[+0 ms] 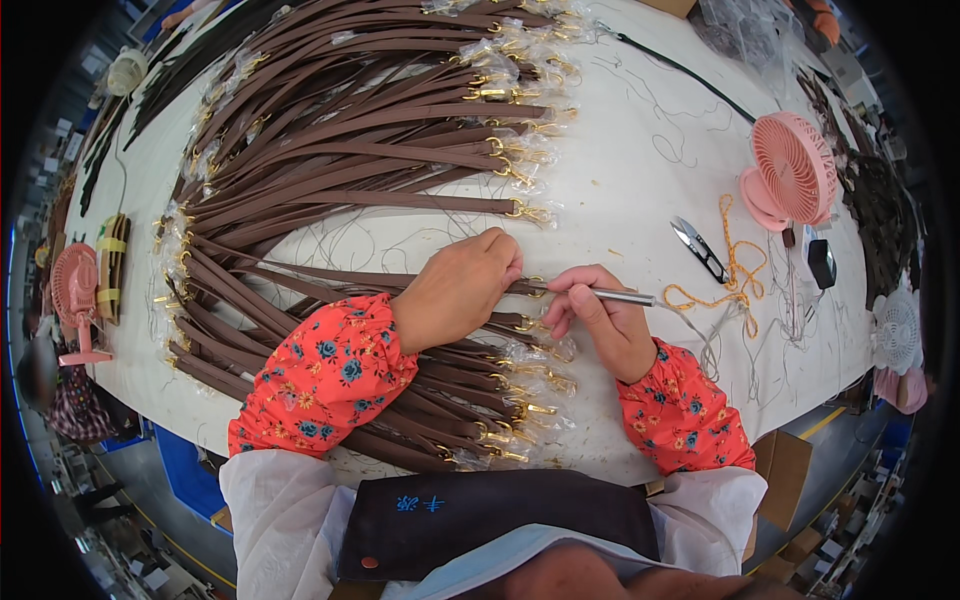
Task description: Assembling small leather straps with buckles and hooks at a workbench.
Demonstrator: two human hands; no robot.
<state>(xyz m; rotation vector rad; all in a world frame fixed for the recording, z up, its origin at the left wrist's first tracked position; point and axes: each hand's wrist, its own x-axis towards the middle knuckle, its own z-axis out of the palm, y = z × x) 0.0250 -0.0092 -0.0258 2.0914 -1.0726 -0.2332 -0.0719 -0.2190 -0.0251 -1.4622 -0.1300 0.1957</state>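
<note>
My left hand point(462, 288) is closed on the end of a brown strap point(345, 275), pinching it close to its gold-coloured clasp point(538, 286). In my right hand point(607, 322) is a slim silver pen-shaped tool point(628, 297), gripped like a pen. A thin cord trails from the tool's rear end. Its tip points left at the strap end, but fingers partly hide it, so I cannot tell whether it touches. More brown straps point(400, 135) with gold clasps in clear plastic wrapping fan out above and below the held one.
Thread snips point(700, 250) and a yellow-orange cord point(738, 275) lie right of my right hand. Beyond them stand a pink fan point(793, 168) and a small black box point(822, 263). Another pink fan point(76, 290) is at the left edge. Loose threads litter the white table point(640, 190).
</note>
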